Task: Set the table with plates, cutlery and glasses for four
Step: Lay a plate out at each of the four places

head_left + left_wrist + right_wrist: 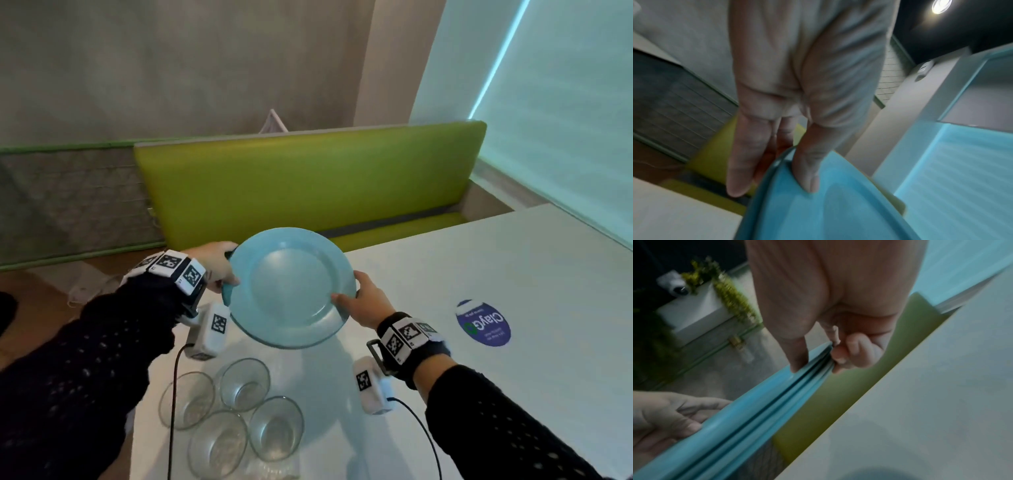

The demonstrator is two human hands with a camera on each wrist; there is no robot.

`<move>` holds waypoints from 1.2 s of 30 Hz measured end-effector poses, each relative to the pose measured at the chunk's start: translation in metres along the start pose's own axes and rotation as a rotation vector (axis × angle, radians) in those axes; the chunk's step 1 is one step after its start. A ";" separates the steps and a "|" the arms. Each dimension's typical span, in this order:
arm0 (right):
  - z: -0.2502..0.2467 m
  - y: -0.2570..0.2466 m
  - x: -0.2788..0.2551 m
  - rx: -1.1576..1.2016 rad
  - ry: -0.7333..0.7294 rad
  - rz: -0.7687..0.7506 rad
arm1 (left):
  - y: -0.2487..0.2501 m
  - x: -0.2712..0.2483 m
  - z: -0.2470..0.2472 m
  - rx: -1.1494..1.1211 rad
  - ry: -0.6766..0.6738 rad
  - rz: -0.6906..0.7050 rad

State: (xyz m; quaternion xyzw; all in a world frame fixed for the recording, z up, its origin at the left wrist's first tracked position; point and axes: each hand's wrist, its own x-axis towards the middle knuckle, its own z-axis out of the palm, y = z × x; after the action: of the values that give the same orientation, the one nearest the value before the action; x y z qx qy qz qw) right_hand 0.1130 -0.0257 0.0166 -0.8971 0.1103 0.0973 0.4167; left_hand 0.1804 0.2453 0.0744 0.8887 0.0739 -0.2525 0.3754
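While both hands, left hand (pixel 219 262) and right hand (pixel 363 301), grip the stacked blue plates (pixel 291 284) aloft, four glasses (pixel 233 411) cluster at six o'clock on the bench (pixel 513 274); nothing laid yet, no cutlery visible.

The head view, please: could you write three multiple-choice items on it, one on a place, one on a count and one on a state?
1. Where do the glasses stand?
A. on the white table, near the person
B. on the green bench
C. on the plates

2. How many glasses are there?
A. two
B. four
C. six

3. How are the blue plates held?
A. lying flat on the table
B. by the left hand alone
C. lifted, with both hands on opposite rims

Answers: 1 A, they cluster on the table below the plates. 2 B, four clear rims show. 3 C, the left hand and the right hand each pinch a rim, thumb on top; the right wrist view shows stacked rims above the table.
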 end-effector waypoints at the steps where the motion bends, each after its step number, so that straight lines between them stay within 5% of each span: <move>1: -0.008 0.009 -0.013 0.021 0.043 0.024 | 0.010 -0.006 0.010 -0.041 -0.009 0.010; 10: -0.074 0.102 -0.136 0.332 0.384 0.284 | 0.076 -0.074 0.129 -0.145 -0.229 0.096; 19: -0.116 0.166 -0.204 0.539 0.585 0.412 | 0.077 -0.068 0.235 -0.360 -0.344 0.219; 25: -0.143 0.198 -0.208 0.708 0.634 0.437 | 0.110 -0.068 0.275 -0.394 -0.235 0.295; 36: -0.226 0.292 -0.161 0.944 0.963 0.590 | 0.181 -0.044 0.306 -0.449 0.138 0.114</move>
State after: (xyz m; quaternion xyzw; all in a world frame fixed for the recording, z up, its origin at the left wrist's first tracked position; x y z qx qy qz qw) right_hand -0.1041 -0.3640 -0.0087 -0.4987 0.5481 -0.2573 0.6203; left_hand 0.0800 -0.0964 0.0300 0.8009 0.1032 -0.1470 0.5713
